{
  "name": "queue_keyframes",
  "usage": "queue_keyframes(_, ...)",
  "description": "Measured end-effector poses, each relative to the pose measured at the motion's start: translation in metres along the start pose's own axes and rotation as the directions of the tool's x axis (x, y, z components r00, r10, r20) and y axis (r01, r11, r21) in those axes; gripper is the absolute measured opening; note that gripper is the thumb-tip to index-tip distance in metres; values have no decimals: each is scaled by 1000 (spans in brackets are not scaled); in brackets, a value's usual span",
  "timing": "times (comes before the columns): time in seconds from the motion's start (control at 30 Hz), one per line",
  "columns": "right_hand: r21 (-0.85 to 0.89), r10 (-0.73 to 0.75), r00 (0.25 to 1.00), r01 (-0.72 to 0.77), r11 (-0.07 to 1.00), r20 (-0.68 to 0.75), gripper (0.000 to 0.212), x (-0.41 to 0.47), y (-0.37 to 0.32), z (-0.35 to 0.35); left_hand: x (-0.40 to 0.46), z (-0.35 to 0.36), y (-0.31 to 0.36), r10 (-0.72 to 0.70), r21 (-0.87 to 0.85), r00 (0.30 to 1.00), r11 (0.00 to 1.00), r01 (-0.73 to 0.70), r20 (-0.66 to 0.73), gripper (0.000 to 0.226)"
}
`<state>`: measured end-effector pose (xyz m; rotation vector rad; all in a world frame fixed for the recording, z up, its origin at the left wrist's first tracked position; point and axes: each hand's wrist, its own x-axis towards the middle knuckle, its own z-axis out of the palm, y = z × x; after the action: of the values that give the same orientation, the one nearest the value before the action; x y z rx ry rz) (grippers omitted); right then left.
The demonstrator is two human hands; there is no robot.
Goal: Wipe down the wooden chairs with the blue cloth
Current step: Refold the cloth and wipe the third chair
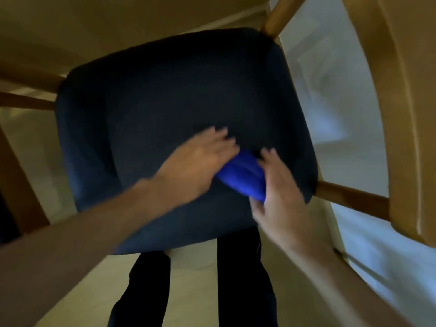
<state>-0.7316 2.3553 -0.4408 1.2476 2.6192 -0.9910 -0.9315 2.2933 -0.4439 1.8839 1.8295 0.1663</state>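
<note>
Blue cloth (243,175) bunched on the dark seat (165,109), about 4 o'clock — left hand (200,159) flat over it, right hand (280,192) holding its edge, grip blurred. Wooden frame (401,114) apparently unwiped — most work remains.

Single head-worn view, looking steeply down, close above the chair seat (179,119), motion-blurred

No writing, label, brand, number or sign can be read anywhere in this view — the whole picture is motion-blurred, and the plain surfaces it shows carry no print that can be made out.
</note>
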Motion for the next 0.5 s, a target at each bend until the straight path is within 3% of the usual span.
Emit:
queue_keyframes(0.07, 52, -8, 998, 11, 999, -59, 80, 48, 1, -19, 41, -21, -22, -47, 33, 998, 998, 48, -49, 63)
queue_keyframes(0.17, -33, -78, 996, 77, 996, -35, 94, 119, -2, -34, 80, -44, -56, -158, -22, 983, 987, 157, -93, 51)
queue_keyframes(0.27, -80, -145, 989, 144, 986, -11, 83, 146, -14, -14, 72, -42, -82, -228, -84, 971, 971, 222, -73, 49)
queue_keyframes(0.4, 8, -189, 978, 190, 982, -86, 72, 84, -47, 41, -7, -15, -70, -337, -281, 929, 916, 286, -154, 54)
queue_keyframes(0.5, 10, -220, 974, 220, 975, 57, 81, 6, -75, 81, -106, 15, -36, -472, -368, 876, 835, 409, -99, 64)
